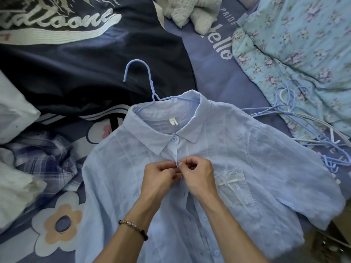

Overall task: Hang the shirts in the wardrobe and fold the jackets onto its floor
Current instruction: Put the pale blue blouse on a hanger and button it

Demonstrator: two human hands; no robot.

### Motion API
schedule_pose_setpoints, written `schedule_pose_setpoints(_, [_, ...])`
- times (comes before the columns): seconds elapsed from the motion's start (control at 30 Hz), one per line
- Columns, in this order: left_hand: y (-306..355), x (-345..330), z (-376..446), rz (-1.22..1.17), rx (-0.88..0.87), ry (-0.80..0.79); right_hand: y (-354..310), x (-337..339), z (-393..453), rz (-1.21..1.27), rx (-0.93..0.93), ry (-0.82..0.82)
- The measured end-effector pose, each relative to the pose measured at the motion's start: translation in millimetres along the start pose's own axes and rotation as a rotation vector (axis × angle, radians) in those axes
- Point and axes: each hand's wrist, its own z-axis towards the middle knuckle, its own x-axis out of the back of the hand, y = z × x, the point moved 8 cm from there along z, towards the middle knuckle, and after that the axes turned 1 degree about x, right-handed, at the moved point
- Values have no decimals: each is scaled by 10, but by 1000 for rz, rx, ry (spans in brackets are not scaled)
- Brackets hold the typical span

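Observation:
A light blue short-sleeved shirt point(237, 141) lies flat on the bed, front up, with a blue hanger point(150, 78) threaded through its collar and the hook pointing away from me. Its top button is closed. My left hand point(161, 175) and my right hand point(197, 173) meet at the placket just below the collar, both pinching the fabric edges at the second button. A white lace bow pocket point(233, 181) sits right of my right hand. A dark navy jacket point(81, 59) with white lettering lies beyond the shirt at the upper left.
A plaid shirt point(47, 152) and white garments point(13, 109) are heaped at the left. Several spare blue and white hangers point(296, 111) lie at the right on a floral quilt point(303, 44). A plush toy point(191, 10) sits at the top. The bedsheet point(218, 76) is purple.

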Motion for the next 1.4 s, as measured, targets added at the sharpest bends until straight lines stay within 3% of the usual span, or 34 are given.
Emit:
schedule_pose_setpoints(0.2, [18,56,60,-3,-24,28,-73,20,-22,-55,86,-33])
schedule_pose_setpoints(0.4, [66,75,129,62,-7,59,-262,-25,-81,-289,404,-33])
schedule_pose_setpoints(0.5, [109,89,126,101,-29,80,-265,-3,-50,-351,459,5])
schedule_pose_setpoints(0.63, [129,80,128,89,-69,71,-231,40,-31,-311,359,-8])
schedule_pose_setpoints(0.8, [202,-27,114,206,-158,-12,-12,137,112,-86,11,-133])
schedule_pose_setpoints(0.9, [152,11,162,214,-158,55,11,262,123,-5,-14,-149])
schedule_pose_setpoints(0.97, [120,-7,124,400,-188,111,85,444,114,4,-14,-60])
schedule_pose_setpoints(1.07, [0,-176,-71,895,-268,102,252,606,25,-85,15,15])
schedule_pose_setpoints(1.13, [-135,-250,-189,1012,-311,93,322,589,-91,-155,73,9])
schedule_pose_setpoints(1.27, [-323,-119,-272,795,-330,180,355,388,-292,-256,205,-45])
schedule_pose_setpoints(1.4, [-558,80,-235,535,-147,216,363,234,-353,-444,316,5])
